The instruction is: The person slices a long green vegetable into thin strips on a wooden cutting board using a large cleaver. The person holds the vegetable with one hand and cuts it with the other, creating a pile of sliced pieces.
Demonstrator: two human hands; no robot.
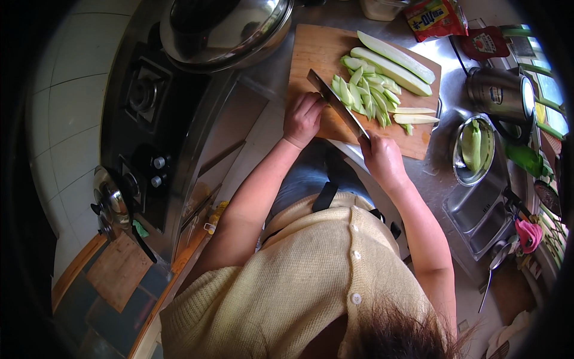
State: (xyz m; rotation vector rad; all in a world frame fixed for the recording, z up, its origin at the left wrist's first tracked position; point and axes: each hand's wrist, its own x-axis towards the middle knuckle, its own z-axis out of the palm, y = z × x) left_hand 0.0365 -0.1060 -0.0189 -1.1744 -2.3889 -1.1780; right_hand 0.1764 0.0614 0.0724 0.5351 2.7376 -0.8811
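Observation:
My right hand (383, 157) is closed around the handle of a kitchen knife (337, 103), whose wide blade slants across a wooden cutting board (309, 49). At the left part of the board, my left hand (306, 117) has its fingers bent together beside the blade; a bit of green shows at the fingertips, too small to tell what it is. Beyond the blade lies a pile of pale green slices (367, 92), apparently zucchini. Two long halved pieces (392, 69) rest at the board's far right, and two thin pale strips (415, 119) lie nearer its right edge.
A large lidded metal pan (228, 36) stands left of the board by the gas stove (179, 89). On the right are a steel bowl (456, 168) holding a whole zucchini (471, 146), a metal kettle (500, 92) and a sink (477, 202). Red packets (437, 20) lie behind.

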